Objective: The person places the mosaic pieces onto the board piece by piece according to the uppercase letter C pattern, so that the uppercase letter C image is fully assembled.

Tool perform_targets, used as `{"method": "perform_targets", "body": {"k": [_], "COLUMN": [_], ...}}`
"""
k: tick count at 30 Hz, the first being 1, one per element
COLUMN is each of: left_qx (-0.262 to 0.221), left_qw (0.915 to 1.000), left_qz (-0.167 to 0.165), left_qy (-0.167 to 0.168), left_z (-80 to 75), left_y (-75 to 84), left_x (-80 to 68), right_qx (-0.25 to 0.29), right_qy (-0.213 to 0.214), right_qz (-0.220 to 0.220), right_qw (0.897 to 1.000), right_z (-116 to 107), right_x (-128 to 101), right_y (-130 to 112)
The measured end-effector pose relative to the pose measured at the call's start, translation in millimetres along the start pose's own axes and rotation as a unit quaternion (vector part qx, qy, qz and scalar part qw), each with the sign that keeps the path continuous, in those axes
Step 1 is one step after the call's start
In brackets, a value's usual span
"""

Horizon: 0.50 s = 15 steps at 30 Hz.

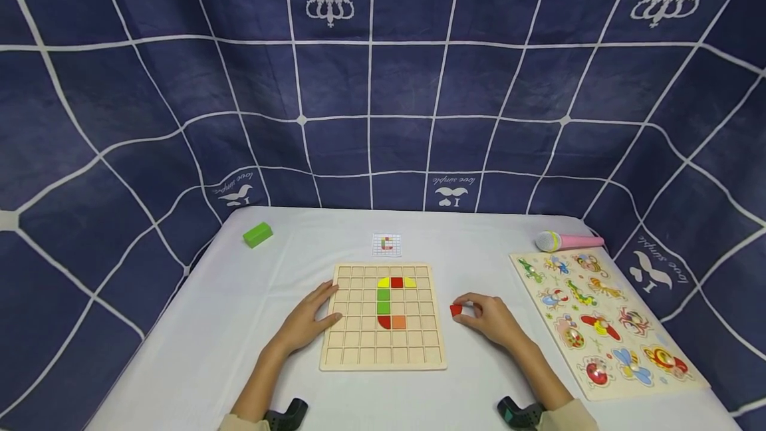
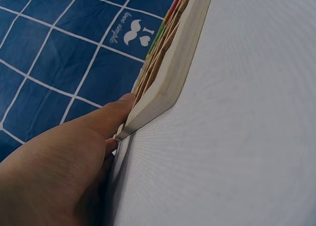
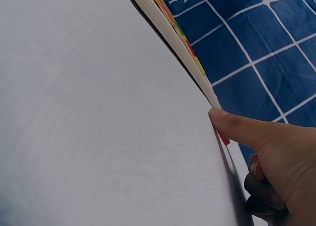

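Observation:
A wooden grid board [image 1: 359, 351] lies in the middle of the white table, with yellow, red, green and orange tiles [image 1: 391, 301] set in it in a C shape. My left hand [image 1: 323, 308] rests flat on the board's left edge with straight fingers. In the left wrist view the fingers [image 2: 116, 110] touch the board's side [image 2: 168, 82]. Just right of the board, my right hand [image 1: 473, 308] pinches a small red piece [image 1: 456, 310] at the table surface. In the right wrist view a finger [image 3: 232, 124] points out over a sliver of the red piece [image 3: 225, 139].
A small pattern card [image 1: 386, 243] lies behind the board. A green block [image 1: 258, 234] sits at the far left, a pink toy microphone [image 1: 568, 241] at the far right. An animal peg puzzle [image 1: 604, 321] fills the right side. Blue checked cloth walls surround the table.

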<state>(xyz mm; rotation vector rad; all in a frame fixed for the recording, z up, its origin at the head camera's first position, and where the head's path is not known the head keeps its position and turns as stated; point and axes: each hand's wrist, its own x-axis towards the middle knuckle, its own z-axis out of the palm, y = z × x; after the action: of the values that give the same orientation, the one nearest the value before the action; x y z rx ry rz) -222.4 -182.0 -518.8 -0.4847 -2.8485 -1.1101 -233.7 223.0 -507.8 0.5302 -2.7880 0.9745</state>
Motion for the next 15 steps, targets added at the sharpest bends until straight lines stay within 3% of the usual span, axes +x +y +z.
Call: {"method": "perform_targets", "body": {"k": [9, 15], "left_qx": [0.0, -0.004], "left_qw": [1.0, 1.0], "left_qz": [0.006, 0.001], "left_qy": [0.002, 0.0], "left_z": [-0.3, -1.1], "left_y": [0.3, 1.4], "left_x": [0.2, -0.3], "right_qx": [-0.003, 0.006], "right_qy": [0.013, 0.024], "right_qz": [-0.029, -0.07], "right_qw": [0.999, 0.997], "right_z": [1, -1], "right_x": [1, 7], "right_y": [2, -11]}}
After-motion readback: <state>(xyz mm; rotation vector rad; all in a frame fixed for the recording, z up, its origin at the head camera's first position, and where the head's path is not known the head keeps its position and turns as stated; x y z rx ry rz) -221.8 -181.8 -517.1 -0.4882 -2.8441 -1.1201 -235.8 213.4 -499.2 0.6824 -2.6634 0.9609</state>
